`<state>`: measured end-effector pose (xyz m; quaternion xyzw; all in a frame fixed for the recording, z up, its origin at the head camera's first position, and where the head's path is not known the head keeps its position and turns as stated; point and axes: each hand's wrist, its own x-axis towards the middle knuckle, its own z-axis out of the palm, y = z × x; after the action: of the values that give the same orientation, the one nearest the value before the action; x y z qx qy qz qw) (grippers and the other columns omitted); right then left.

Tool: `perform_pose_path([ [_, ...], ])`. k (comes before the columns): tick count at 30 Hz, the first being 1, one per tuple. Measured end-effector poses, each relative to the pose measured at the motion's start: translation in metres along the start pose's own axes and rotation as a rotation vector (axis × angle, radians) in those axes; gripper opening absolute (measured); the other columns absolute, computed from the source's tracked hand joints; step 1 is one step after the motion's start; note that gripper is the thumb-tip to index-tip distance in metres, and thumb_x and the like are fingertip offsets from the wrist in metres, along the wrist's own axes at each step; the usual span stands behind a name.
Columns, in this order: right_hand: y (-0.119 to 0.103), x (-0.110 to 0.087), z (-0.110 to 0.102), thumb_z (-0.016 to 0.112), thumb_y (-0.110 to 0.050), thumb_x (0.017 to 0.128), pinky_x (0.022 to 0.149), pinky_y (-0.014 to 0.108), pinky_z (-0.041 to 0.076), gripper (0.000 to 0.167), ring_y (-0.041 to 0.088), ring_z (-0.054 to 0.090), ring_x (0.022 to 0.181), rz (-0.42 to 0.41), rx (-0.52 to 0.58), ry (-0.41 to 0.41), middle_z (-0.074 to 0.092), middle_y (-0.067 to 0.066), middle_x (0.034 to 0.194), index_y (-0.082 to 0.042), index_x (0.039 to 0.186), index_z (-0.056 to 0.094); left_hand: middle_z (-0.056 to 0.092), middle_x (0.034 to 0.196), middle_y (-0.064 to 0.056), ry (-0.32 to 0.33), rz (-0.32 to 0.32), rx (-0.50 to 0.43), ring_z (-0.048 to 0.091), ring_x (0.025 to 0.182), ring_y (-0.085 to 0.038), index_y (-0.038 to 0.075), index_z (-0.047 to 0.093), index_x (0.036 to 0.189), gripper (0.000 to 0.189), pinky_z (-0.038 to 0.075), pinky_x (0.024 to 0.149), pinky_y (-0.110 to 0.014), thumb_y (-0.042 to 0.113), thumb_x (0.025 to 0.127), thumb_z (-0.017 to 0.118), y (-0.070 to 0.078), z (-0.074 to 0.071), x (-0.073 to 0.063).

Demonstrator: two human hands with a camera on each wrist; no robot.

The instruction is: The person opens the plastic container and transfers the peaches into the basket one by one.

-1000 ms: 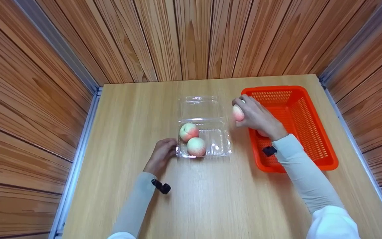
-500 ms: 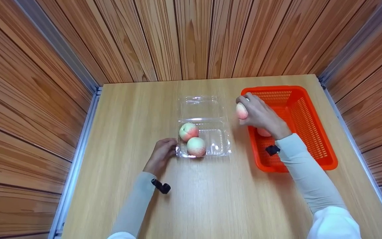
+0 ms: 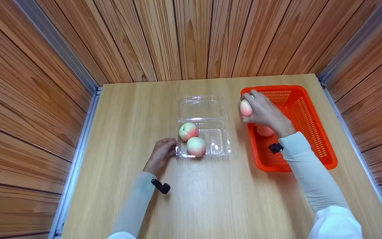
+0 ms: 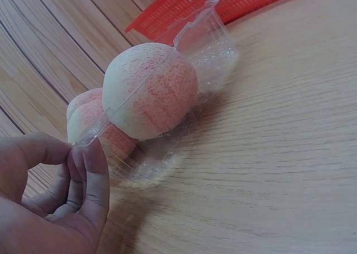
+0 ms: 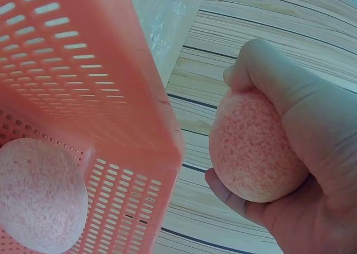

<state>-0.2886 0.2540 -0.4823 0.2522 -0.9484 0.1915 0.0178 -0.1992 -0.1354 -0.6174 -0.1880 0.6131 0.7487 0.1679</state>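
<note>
A clear plastic clamshell box (image 3: 216, 139) lies open mid-table, its lid (image 3: 199, 108) folded back toward the rear wall. Two peaches sit in its left half: one (image 3: 188, 131) behind, one (image 3: 196, 146) in front. My left hand (image 3: 161, 151) pinches the box's left front edge between thumb and fingers, as the left wrist view shows closely. Above the left rim of the orange basket (image 3: 313, 132), my right hand (image 3: 265, 113) grips a pink-and-cream peach (image 5: 256, 148), fingers and thumb wrapped around it. Another peach (image 5: 42, 195) rests inside the basket, partly behind the right forearm in the head view.
The wooden table (image 3: 204, 199) is enclosed by plank-patterned walls (image 3: 197, 39) at the back and sides. Metal rails (image 3: 78, 159) run along the table's sides. Black wrist cameras (image 3: 161, 186) are strapped to both sleeves.
My right hand has moved a little right and back with its peach, away from the clear box and over the basket's rim. The left hand stays put.
</note>
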Motion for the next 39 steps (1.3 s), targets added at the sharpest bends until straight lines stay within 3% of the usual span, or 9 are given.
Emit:
perform_pose_path([
  [13,0.007,-0.002,-0.003,0.084,-0.017,0.083,0.095,0.058,0.059,0.059,0.035,0.054,0.114,0.059,-0.003,-0.022,0.056,0.016,0.126,-0.010,0.136,0.058,0.067,0.091,-0.008,-0.004,0.040,-0.038,0.064,0.079,-0.013,-0.015,0.065,0.121,0.027,0.058,0.068,-0.023,0.004,0.103,0.060,-0.003,0.000,0.001],
  [21,0.010,-0.003,-0.005,0.081,-0.013,0.082,0.091,0.056,0.058,0.055,0.037,0.056,0.107,0.043,-0.035,0.004,0.057,0.019,0.120,-0.005,0.132,0.058,0.065,0.092,-0.005,0.005,0.036,0.007,0.063,0.081,-0.013,-0.011,0.068,0.121,0.027,0.056,0.069,-0.022,0.007,0.102,0.059,-0.002,0.000,0.000],
  [39,0.014,-0.007,-0.010,0.081,-0.013,0.083,0.095,0.059,0.058,0.059,0.037,0.055,0.111,0.080,-0.020,-0.022,0.056,0.019,0.124,-0.005,0.136,0.057,0.065,0.087,-0.004,0.002,0.042,-0.029,0.063,0.079,-0.012,-0.013,0.067,0.119,0.025,0.056,0.068,-0.022,0.004,0.101,0.059,-0.004,0.000,0.000],
])
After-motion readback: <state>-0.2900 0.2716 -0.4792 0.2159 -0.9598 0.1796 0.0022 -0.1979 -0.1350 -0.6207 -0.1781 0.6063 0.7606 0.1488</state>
